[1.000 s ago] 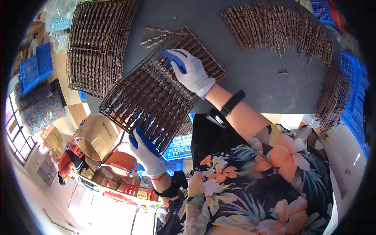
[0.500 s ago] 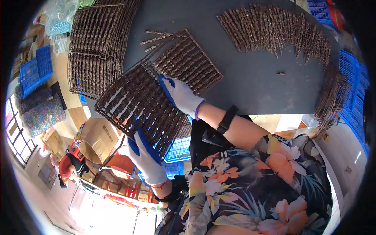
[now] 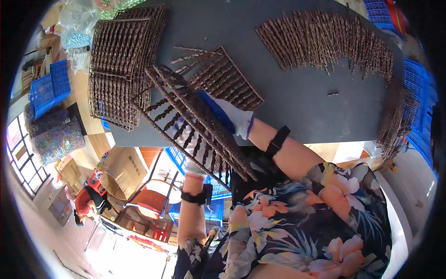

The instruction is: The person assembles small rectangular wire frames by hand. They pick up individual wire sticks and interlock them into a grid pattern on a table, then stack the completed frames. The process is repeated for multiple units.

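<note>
A stack of dark brown framed panels (image 3: pixel 186 114), strung with twisted strands, is tilted nearly edge-on at the near left edge of the table. My right hand (image 3: pixel 234 118), in a white glove with a blue palm, grips its right side; the fingertips are hidden behind it. My left hand (image 3: pixel 197 151), gloved alike, is at the lower left side and shows through the gaps between strands; its fingers are mostly covered. Just beyond, another brown panel (image 3: pixel 227 79) lies flat on the table, with several loose twisted strands (image 3: pixel 188 60) beside its far left corner.
Upright framed panels (image 3: pixel 118 69) stand stacked at the grey table's (image 3: pixel 297 111) left end. Loose brown strands (image 3: pixel 325 44) fan out at the far right, with more bundled at the right edge (image 3: pixel 392 121). Blue crates (image 3: pixel 418 102) flank the table. A person (image 3: pixel 88 202) is at lower left.
The held panels have swung from facing me to nearly edge-on, their far end rising. My left hand has moved behind them, and my right hand has shifted slightly right.
</note>
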The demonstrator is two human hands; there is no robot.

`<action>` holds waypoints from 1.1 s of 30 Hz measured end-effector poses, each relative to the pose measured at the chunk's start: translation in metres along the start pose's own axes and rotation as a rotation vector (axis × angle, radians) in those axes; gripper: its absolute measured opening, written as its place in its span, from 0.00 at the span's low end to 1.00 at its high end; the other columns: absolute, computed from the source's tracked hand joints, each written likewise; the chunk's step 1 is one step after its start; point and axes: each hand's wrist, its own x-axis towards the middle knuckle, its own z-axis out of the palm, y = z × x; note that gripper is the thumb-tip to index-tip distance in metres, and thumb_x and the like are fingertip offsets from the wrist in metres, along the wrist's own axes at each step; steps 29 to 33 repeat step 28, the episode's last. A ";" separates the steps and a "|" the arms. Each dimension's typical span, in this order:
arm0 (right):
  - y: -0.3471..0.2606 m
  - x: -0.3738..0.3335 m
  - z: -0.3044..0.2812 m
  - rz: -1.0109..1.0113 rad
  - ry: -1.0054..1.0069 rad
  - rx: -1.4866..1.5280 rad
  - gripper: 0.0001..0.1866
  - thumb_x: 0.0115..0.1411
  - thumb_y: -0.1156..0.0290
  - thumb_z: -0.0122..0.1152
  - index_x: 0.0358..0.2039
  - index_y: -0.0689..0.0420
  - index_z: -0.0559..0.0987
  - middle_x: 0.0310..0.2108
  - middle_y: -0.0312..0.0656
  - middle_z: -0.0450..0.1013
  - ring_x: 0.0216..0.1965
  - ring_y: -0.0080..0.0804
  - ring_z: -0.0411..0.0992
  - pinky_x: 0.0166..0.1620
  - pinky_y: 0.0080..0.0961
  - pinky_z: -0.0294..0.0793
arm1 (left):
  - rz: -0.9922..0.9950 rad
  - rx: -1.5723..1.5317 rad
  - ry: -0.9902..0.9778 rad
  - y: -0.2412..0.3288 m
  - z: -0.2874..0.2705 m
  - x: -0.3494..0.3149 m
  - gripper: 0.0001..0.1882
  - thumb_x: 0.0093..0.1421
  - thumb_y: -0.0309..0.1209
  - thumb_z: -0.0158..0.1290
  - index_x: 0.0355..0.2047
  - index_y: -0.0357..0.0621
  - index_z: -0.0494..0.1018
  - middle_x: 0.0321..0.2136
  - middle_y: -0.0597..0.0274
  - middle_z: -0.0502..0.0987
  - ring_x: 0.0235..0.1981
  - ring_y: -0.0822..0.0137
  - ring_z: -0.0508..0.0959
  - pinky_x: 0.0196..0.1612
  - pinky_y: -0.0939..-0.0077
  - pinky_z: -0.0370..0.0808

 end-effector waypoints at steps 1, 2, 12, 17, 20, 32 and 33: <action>0.001 0.000 -0.002 0.017 -0.026 0.032 0.29 0.70 0.44 0.44 0.52 0.56 0.77 0.42 0.37 0.80 0.39 0.23 0.78 0.44 0.23 0.79 | 0.070 0.164 -0.066 0.003 0.005 0.006 0.31 0.64 0.38 0.46 0.66 0.40 0.58 0.66 0.48 0.58 0.67 0.51 0.58 0.66 0.54 0.57; 0.004 -0.002 -0.004 0.034 -0.052 0.064 0.28 0.70 0.45 0.44 0.52 0.56 0.77 0.42 0.37 0.79 0.38 0.23 0.78 0.43 0.22 0.79 | 0.135 0.315 -0.121 0.006 0.007 0.011 0.32 0.64 0.38 0.47 0.66 0.40 0.58 0.66 0.48 0.57 0.67 0.50 0.57 0.67 0.53 0.56; 0.019 0.004 -0.012 0.045 -0.044 0.275 0.26 0.74 0.56 0.38 0.64 0.61 0.65 0.62 0.45 0.66 0.61 0.29 0.65 0.63 0.27 0.62 | 0.324 0.894 -0.357 0.015 -0.005 0.067 0.41 0.58 0.48 0.52 0.68 0.44 0.55 0.68 0.44 0.51 0.68 0.43 0.51 0.67 0.46 0.46; 0.016 0.000 -0.022 0.108 -0.422 0.908 0.26 0.73 0.59 0.39 0.64 0.63 0.63 0.64 0.47 0.63 0.63 0.35 0.63 0.63 0.31 0.63 | 0.362 1.002 -0.445 0.024 -0.015 0.102 0.46 0.55 0.53 0.55 0.69 0.45 0.54 0.68 0.41 0.48 0.69 0.40 0.48 0.68 0.42 0.41; 0.004 -0.009 -0.012 0.192 -0.558 1.127 0.26 0.73 0.59 0.40 0.64 0.63 0.64 0.63 0.46 0.64 0.63 0.35 0.64 0.61 0.30 0.66 | 0.351 1.050 -0.501 0.036 -0.022 0.114 0.49 0.53 0.56 0.56 0.69 0.46 0.53 0.69 0.40 0.46 0.69 0.38 0.47 0.68 0.40 0.38; -0.036 -0.048 -0.093 0.116 -0.809 0.848 0.26 0.70 0.50 0.46 0.59 0.54 0.71 0.54 0.46 0.71 0.50 0.40 0.73 0.50 0.41 0.75 | 0.428 1.009 -0.436 0.038 0.011 0.148 0.61 0.46 0.70 0.56 0.72 0.49 0.47 0.70 0.33 0.39 0.71 0.32 0.38 0.66 0.30 0.26; -0.036 -0.048 -0.093 0.116 -0.809 0.848 0.26 0.70 0.50 0.46 0.59 0.54 0.71 0.54 0.46 0.71 0.50 0.40 0.73 0.50 0.41 0.75 | 0.428 1.009 -0.436 0.038 0.011 0.148 0.61 0.46 0.70 0.56 0.72 0.49 0.47 0.70 0.33 0.39 0.71 0.32 0.38 0.66 0.30 0.26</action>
